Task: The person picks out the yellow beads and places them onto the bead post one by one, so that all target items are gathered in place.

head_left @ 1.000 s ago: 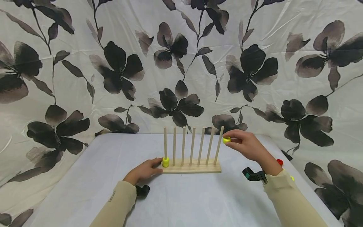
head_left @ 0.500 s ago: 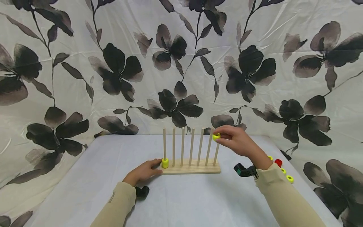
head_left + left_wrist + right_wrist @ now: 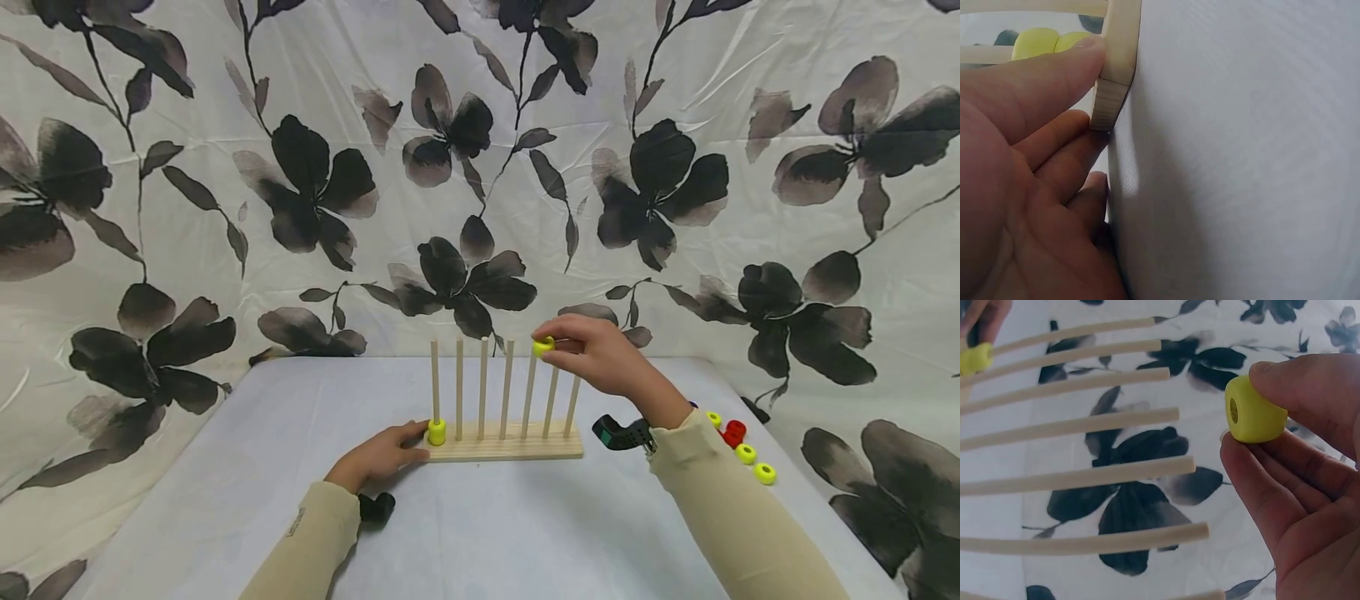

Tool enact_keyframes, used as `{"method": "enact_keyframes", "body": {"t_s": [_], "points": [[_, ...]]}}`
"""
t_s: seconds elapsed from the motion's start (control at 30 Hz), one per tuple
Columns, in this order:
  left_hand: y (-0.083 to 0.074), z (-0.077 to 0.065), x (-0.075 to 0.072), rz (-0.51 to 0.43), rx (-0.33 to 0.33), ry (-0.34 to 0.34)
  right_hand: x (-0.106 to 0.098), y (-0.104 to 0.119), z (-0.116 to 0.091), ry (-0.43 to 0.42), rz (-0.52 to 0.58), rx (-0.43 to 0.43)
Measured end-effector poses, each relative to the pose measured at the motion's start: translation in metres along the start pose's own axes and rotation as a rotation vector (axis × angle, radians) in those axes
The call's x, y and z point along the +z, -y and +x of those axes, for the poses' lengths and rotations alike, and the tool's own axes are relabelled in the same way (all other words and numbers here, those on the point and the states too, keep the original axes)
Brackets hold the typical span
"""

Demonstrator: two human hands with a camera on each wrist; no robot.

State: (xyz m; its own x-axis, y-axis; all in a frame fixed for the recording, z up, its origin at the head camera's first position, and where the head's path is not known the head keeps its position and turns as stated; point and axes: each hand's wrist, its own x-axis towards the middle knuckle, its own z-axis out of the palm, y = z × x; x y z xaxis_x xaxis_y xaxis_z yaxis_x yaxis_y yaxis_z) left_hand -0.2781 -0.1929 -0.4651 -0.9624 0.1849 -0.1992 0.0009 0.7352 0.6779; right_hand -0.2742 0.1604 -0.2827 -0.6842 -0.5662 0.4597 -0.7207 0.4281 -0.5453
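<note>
Seven upright pegs (image 3: 507, 392) in wooden rack (image 3: 506, 451), long axis left to right across worktop (image 3: 480, 533); right hand (image 3: 597, 354), nearer bare pegs, pinches yellow bead (image 3: 1261, 419) near peg tips, off every peg, hole turned pegward; left hand (image 3: 381, 454) holds rack's left end between thumb and fingers; two yellow beads (image 3: 437, 432) threaded on leftmost peg (image 3: 435, 379), just beside left hand, well apart from right.
</note>
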Motion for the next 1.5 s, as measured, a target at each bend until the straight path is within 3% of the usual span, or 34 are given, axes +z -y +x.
{"method": "enact_keyframes", "body": {"t_s": [0.47, 1.03, 1.5], "points": [[0.003, 0.002, 0.002, 0.027, 0.001, 0.002, 0.014, 0.011, 0.025, 0.053, 0.039, 0.002], [0.002, 0.004, 0.001, 0.017, 0.025, -0.003, 0.031, 0.025, 0.054, 0.057, 0.040, -0.046], [0.002, 0.003, 0.000, 0.010, 0.015, -0.007, 0.052, 0.033, 0.075, 0.052, 0.109, -0.048]]}}
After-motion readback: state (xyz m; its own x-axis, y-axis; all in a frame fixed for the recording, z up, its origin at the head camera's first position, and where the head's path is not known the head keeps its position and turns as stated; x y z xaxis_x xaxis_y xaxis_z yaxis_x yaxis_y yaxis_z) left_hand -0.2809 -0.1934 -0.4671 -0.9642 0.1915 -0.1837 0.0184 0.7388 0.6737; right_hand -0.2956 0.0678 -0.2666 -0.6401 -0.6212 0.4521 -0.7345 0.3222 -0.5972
